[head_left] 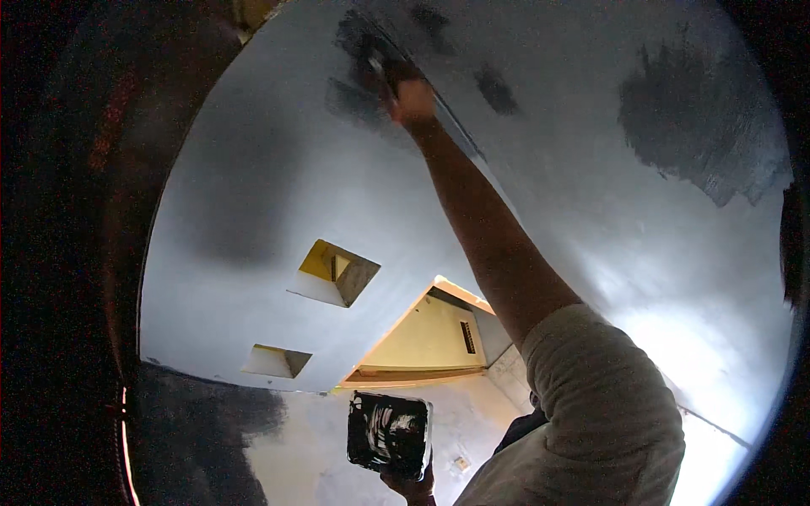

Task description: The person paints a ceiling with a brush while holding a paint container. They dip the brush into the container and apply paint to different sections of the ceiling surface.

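Observation:
My right arm reaches up and across to a grey painted surface. At its end my right hand (pixel 412 101) is closed around a dark tool (pixel 381 69) that looks like a paintbrush, pressed into a fresh black patch beside a long edge line. Motion and shadow blur the tool's shape. Low in the picture my left hand (pixel 411 487) grips a squarish paint tray (pixel 429 430) from below, its fingers mostly hidden. Black paint coats the tray's inside, with pale glossy streaks in the middle.
Smaller dark patches (pixel 496 89) and a large one (pixel 709 122) mark the grey surface. Two square recesses (pixel 361 277) (pixel 295 363) with yellow inside and a larger yellow-lit opening (pixel 422 337) cut into it. A dark-painted area (pixel 194 430) lies at lower left.

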A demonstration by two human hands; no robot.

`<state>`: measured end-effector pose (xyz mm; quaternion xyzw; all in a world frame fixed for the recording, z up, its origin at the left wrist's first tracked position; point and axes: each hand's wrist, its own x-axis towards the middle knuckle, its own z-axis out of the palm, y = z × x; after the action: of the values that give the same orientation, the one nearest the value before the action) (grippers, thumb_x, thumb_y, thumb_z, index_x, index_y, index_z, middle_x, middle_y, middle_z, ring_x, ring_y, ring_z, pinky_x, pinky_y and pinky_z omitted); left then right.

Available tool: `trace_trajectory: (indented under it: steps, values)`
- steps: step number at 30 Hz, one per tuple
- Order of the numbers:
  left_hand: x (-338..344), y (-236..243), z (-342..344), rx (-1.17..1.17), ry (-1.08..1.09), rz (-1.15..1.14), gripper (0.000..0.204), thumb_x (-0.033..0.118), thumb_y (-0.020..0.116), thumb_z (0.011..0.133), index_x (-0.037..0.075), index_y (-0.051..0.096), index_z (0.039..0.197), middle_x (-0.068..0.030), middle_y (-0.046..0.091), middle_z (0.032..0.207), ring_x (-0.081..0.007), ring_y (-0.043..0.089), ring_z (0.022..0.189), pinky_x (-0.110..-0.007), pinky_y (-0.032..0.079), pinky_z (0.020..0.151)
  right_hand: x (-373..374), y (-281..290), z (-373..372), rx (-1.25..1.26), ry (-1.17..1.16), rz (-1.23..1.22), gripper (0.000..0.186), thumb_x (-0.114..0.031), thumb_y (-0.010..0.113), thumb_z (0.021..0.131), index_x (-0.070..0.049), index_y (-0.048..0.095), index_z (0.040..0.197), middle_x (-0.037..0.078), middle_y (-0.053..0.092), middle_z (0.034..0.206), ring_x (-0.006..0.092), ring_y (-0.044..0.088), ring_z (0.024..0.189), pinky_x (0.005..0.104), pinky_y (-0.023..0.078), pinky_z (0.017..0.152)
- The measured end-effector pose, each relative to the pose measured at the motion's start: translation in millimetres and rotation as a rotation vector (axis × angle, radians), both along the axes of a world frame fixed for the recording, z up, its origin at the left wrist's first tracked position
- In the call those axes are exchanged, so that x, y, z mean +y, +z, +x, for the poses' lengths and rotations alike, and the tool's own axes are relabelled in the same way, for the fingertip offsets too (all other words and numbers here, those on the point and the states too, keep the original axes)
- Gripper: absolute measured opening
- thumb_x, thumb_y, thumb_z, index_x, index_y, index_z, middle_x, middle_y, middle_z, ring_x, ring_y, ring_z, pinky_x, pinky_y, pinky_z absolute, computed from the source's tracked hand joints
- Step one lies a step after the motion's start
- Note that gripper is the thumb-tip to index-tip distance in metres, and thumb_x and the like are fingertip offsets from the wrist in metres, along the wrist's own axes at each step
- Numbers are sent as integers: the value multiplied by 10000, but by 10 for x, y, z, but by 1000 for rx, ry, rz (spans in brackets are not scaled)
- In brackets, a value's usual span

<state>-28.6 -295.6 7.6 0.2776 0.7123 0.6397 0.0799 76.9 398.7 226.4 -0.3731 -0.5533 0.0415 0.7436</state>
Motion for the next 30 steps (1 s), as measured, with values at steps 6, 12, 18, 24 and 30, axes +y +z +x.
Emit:
trace_trajectory:
  steps: [6, 12, 18, 24, 30]
  values:
    - [67, 13, 88, 239, 172, -140, 818, 135, 944, 546, 52, 606, 1286, -215, 641, 1281, -327, 608, 1221, -554, 469, 1072, 8, -2039, 67, -382, 108, -398, 512, -134, 749, 748, -27, 590, 1222, 227, 646, 1173, 419, 641, 1045, 487, 539, 888]
    - [122, -75, 33, 240, 188, -200, 799, 127, 943, 550, 42, 609, 1270, -215, 641, 1275, -325, 606, 1218, -547, 467, 1073, -342, -3781, -3, -80, 313, -803, 357, -219, 610, 901, -85, 622, 1232, 210, 696, 1015, 408, 678, 956, 515, 544, 799]
    - [224, -99, 50, 215, 203, -228, 779, 118, 941, 553, 31, 611, 1254, -215, 642, 1269, -322, 605, 1216, -541, 466, 1075, -371, -4160, -135, -38, 148, -905, 258, -225, 590, 922, -11, 695, 1020, 251, 703, 950, 446, 678, 904, 521, 537, 786]
    - [230, -129, 27, 235, 182, -229, 760, 109, 940, 557, 21, 613, 1237, -215, 643, 1263, -320, 603, 1213, -534, 464, 1077, -74, -3134, -427, 199, 106, -528, 299, -308, 558, 972, -30, 658, 928, 200, 667, 844, 357, 628, 768, 477, 495, 705]
    - [109, -113, -12, 226, 126, -207, 741, 101, 938, 561, 11, 616, 1221, -215, 644, 1257, -317, 602, 1210, -527, 462, 1078, -6, -2933, -827, 679, 377, -155, 330, -334, 566, 994, -28, 673, 934, 175, 689, 991, 333, 631, 978, 435, 490, 818]
